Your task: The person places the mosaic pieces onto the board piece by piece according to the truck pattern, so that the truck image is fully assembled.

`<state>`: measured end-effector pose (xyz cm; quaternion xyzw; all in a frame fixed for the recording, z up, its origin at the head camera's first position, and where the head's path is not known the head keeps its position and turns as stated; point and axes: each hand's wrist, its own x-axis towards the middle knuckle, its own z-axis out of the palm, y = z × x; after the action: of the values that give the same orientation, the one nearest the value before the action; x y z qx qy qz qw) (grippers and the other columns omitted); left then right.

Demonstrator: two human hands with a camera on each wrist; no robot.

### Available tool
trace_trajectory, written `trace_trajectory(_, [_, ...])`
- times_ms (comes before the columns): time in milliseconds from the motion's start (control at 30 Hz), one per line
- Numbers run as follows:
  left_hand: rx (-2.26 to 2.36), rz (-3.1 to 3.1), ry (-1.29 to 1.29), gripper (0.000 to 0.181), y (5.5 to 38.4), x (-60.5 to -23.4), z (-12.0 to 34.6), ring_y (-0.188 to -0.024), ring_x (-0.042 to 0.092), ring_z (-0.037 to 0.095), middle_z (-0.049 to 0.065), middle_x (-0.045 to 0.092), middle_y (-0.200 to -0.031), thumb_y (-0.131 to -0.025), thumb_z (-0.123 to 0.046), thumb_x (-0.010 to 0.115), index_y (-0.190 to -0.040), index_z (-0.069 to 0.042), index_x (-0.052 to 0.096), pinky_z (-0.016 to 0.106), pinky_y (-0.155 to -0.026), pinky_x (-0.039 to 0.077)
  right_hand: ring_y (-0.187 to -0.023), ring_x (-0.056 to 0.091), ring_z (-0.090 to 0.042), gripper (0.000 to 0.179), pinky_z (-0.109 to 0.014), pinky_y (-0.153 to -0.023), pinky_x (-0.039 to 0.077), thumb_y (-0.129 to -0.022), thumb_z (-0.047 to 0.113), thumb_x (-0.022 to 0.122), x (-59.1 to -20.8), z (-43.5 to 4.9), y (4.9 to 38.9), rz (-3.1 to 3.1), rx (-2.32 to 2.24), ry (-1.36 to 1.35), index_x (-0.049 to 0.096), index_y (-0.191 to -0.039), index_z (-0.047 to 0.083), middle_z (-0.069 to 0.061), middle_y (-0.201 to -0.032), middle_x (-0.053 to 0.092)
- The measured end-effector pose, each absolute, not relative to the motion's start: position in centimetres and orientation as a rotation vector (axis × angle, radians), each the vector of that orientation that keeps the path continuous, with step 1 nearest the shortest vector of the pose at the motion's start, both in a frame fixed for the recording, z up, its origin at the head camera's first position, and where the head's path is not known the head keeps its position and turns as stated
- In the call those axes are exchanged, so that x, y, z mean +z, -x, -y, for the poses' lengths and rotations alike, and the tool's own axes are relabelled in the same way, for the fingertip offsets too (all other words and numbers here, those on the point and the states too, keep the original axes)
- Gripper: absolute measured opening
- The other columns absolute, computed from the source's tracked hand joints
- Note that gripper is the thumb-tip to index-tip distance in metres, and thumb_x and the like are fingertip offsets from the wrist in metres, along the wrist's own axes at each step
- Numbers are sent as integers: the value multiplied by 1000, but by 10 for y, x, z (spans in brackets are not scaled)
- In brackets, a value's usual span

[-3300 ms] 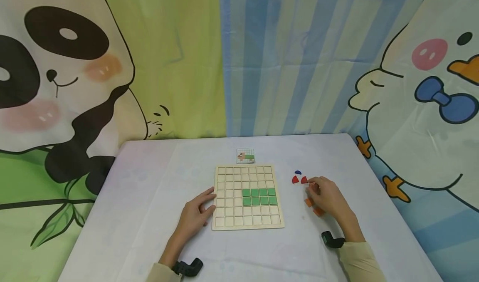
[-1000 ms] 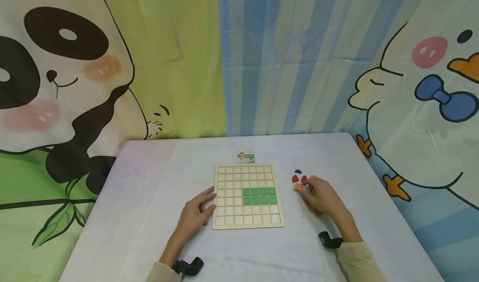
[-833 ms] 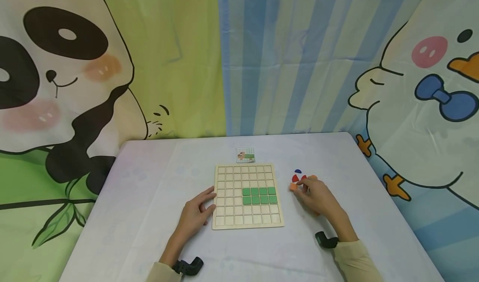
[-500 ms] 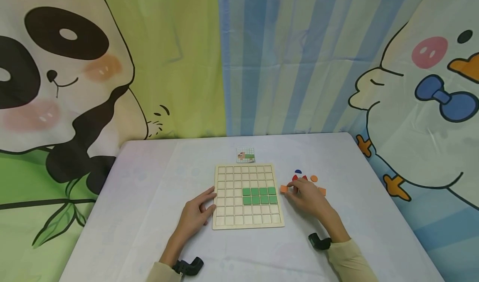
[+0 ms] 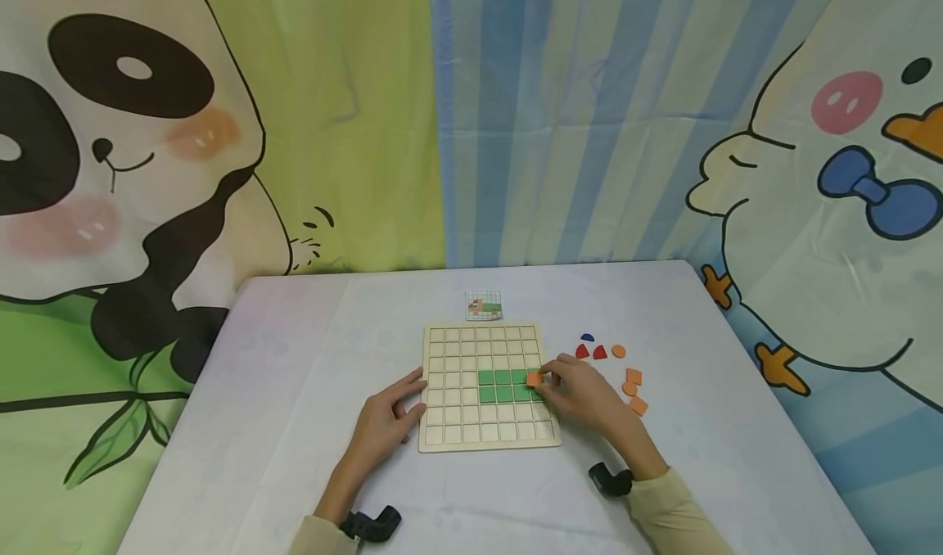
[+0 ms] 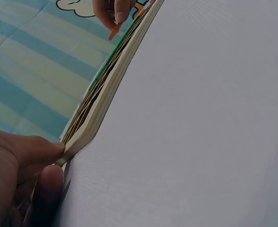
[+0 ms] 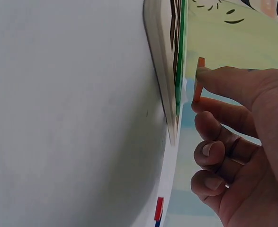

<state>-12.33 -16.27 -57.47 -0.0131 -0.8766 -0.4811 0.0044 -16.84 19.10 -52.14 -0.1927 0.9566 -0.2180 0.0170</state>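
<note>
In the head view a pale wooden grid board lies on the table, with two rows of green square tiles filling cells right of its middle. Between thumb and forefinger my right hand pinches an orange square tile, which overlaps the right end of the green rows. The right wrist view has this orange tile edge-on, raised above the board, the other fingers curled. My left hand rests at the board's left edge, fingertips touching it; the left wrist view puts them at a board corner.
Right of the board lie two red wedge pieces, a blue half-round piece, and several orange pieces, among them a round one and a square one. Behind the board is a small printed pattern card. Curtains hang behind the table.
My right hand has picked the orange square tile from the loose pieces and carried it left, over the board's right side, uncovering the other orange pieces. The left hand has stayed in place.
</note>
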Motion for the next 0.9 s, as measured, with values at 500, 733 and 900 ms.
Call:
trace_trajectory(500, [-1479,2743,54,46,124,-576,162,-46,50,8,-7,63,-154,-92,-10,81,-137,-17,73,25,-42,43,-71,44,-2,19,-18,-63,41,-97,28,79,-525,-160,167,-2942,-676,881,76,-109,14,7,-84,56])
trace_trajectory(733, [-1500,2759,43,46,124,-575,163,-47,51,9,-11,61,-155,-93,-11,80,-138,-18,72,25,-43,43,-72,46,-4,21,-19,-64,41,-98,30,77,-526,-146,165,-2909,-655,895,76,-114,15,7,-87,58])
trace_trajectory(900, [-1520,2740,57,46,124,-575,163,-46,51,9,-8,61,-155,-93,-10,81,-138,-17,72,26,-43,43,-72,46,-4,21,-19,-64,41,-97,31,78,-526,-138,163,-2911,-655,894,76,-111,15,6,-87,59])
